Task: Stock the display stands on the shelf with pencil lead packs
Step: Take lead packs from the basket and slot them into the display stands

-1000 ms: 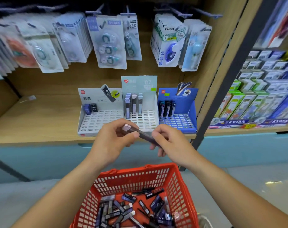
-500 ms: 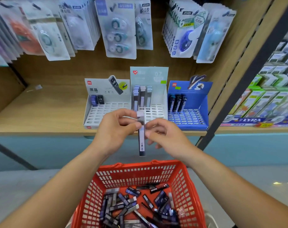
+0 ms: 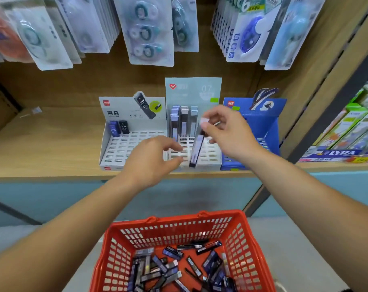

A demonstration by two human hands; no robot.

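- Right hand (image 3: 227,133): thumb and fingertips pinch the pale capped end of one pack (image 3: 197,147), held above the middle stand (image 3: 208,157).
- Pack: the long axis is near upright and slightly tilted. The capped end points up and to the right, inside the pinch. The dark lower end points down and to the left, over the front rows of the stand's slotted grid. Whether the tip sits in a slot cannot be told.
- Left hand (image 3: 151,161): holds nothing, with its fingers loosely curled. The fingertips are at the front left corner of the middle stand's grid; contact cannot be told.
- Middle stand: it has a pale backboard marked 07. Its back rows hold upright packs (image 3: 183,121), caps up and long axes vertical.
- White stand (image 3: 124,150): it sits just left of the middle stand. Two short packs (image 3: 118,127) marked HB 0.7 stand upright in its back left corner.
- Blue stand (image 3: 272,127): it sits just right of the middle stand, with much of its grid hidden behind the right hand and forearm.
- Shelf (image 3: 42,148): wooden, it carries the three stands side by side near its front edge.
- Basket (image 3: 199,220): red, it sits below the shelf between the two forearms. Loose packs (image 3: 168,268) lie heaped inside, pointing in all directions.
- Blister cards (image 3: 149,32): correction tapes hang in rows above the stands.
- Boxes (image 3: 334,152): these stand in the next bay to the right, behind a strip marked LYRA.
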